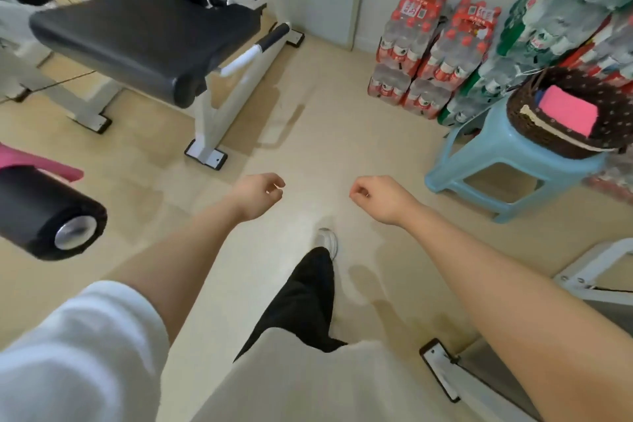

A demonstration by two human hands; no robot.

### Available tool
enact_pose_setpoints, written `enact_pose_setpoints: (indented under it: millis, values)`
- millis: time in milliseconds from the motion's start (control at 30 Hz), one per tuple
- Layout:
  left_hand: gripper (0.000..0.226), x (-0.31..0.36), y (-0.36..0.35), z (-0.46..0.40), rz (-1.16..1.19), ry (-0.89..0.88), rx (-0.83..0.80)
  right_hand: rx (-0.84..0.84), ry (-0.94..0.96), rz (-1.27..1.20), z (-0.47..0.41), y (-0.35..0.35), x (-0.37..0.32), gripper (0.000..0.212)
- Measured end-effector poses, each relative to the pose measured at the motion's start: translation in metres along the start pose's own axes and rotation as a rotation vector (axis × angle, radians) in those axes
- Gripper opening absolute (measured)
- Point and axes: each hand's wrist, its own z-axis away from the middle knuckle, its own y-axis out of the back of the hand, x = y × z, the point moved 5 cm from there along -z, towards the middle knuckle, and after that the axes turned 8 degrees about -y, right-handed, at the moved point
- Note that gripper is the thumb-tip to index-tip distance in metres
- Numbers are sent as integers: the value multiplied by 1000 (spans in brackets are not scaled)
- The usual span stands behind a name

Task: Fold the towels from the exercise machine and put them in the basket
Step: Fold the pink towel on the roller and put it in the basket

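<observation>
We see the basket (565, 120) cut by the right edge; folded pink towel (568, 111) inside hides its contents. Pink towel (41, 163) at left edge partly cut off, roller (44, 212) too.

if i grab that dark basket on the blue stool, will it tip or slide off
Probably light: the woven basket holds only a few folded towels, a pink one on top. It overhangs the blue stool and sits tilted, so a sideways push may tip it. Its rough weave likely resists sliding.
</observation>
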Motion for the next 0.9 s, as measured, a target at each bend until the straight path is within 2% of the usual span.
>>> enact_pose_setpoints:
  millis: [167,467,700,900]
  values:
    - [29,-78,-4,95,114,138,93,-76,97,104,27,-56,-62,16]
    - [29,-224,20,231,300,274,308,-176,308,274,38,-161,-243,19]
    - [32,-340,86,300,298,223,357,-142,323,326,44,-249,-390,24]
    - [33,-418,167,330,275,163,430,-28,321,262,33,-280,-499,23]
